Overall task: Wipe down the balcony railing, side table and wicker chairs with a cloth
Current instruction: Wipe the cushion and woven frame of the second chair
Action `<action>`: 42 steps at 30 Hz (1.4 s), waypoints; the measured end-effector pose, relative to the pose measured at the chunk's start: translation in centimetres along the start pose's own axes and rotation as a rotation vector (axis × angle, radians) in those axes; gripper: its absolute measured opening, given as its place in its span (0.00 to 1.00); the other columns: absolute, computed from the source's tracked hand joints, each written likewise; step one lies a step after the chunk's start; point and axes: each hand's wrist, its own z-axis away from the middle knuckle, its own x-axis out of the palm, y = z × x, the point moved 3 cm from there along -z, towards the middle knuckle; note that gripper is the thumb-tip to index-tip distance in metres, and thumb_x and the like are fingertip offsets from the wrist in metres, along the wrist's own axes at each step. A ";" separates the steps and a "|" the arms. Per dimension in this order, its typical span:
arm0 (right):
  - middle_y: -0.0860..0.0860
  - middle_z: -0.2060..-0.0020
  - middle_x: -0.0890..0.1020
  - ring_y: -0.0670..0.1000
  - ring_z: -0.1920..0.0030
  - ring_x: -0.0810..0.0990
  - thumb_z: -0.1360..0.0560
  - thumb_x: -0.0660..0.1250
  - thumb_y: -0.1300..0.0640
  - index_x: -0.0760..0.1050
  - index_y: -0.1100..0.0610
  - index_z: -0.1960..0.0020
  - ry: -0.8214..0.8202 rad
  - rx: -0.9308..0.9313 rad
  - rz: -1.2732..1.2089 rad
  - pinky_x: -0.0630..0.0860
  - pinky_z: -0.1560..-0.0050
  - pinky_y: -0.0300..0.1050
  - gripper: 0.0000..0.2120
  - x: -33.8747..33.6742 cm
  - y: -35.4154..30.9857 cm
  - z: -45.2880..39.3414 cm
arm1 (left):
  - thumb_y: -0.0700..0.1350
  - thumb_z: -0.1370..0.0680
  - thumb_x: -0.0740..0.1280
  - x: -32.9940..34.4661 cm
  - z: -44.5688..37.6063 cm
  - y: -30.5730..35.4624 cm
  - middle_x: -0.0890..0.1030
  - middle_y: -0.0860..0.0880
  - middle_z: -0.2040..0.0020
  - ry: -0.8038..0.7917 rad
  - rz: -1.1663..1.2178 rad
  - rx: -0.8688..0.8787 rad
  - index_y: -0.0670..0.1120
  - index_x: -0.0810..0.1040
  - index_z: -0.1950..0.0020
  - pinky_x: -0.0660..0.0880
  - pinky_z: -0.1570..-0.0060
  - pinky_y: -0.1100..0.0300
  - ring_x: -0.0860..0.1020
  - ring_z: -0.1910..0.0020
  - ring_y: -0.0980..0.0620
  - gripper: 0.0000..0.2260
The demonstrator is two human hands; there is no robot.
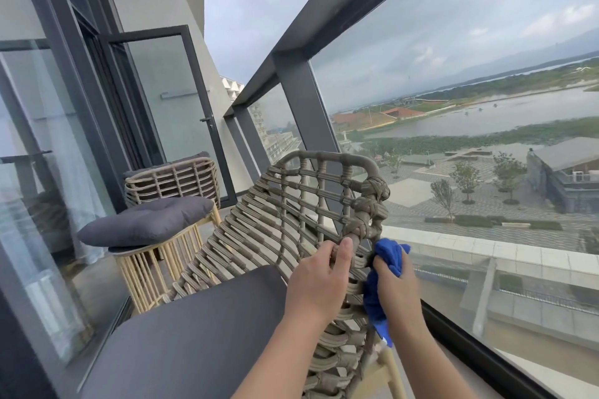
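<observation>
A woven wicker chair (291, 210) stands right in front of me, its back facing the glass railing. My left hand (319, 278) grips the frame at the chair's right edge, thumb up along the rim. My right hand (397, 288) holds a bunched blue cloth (390, 257) against the outer side of the same edge. A second wicker chair (171, 180) sits farther back. A round side table (152, 266) with wooden slats stands between the chairs. The dark metal railing (324, 13) runs along the right.
A dark seat cushion (194, 327) lies on the near chair. A grey cushion (142, 220) lies on the side table. Glass doors and a dark frame (90, 126) line the left side. Glass panels below the railing close off the right.
</observation>
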 end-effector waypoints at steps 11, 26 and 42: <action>0.52 0.35 0.74 0.44 0.46 0.79 0.18 0.67 0.51 0.65 0.39 0.23 -0.083 -0.272 -0.127 0.73 0.50 0.44 0.26 0.5 -5.1 5.5 | 0.79 0.28 0.35 -0.5 0.2 1.0 0.81 0.49 0.61 0.033 -0.014 -0.016 0.50 0.73 0.55 0.76 0.52 0.44 0.79 0.57 0.45 0.40; 0.41 0.54 0.83 0.43 0.54 0.81 0.18 0.66 0.58 0.77 0.32 0.49 -0.079 -0.253 -0.100 0.77 0.51 0.41 0.18 -2.3 2.7 4.9 | 0.54 0.15 0.57 -1.3 0.4 -0.4 0.73 0.52 0.73 0.345 0.023 0.011 0.48 0.71 0.68 0.65 0.68 0.55 0.74 0.68 0.52 0.23; 0.44 0.61 0.80 0.47 0.61 0.78 0.28 0.75 0.52 0.78 0.50 0.50 -0.062 -0.259 -0.152 0.78 0.54 0.50 0.09 -2.1 2.7 3.7 | 0.70 0.23 0.63 -0.6 10.7 -5.0 0.84 0.58 0.57 0.512 -0.149 -0.010 0.54 0.83 0.40 0.81 0.53 0.52 0.82 0.56 0.54 0.24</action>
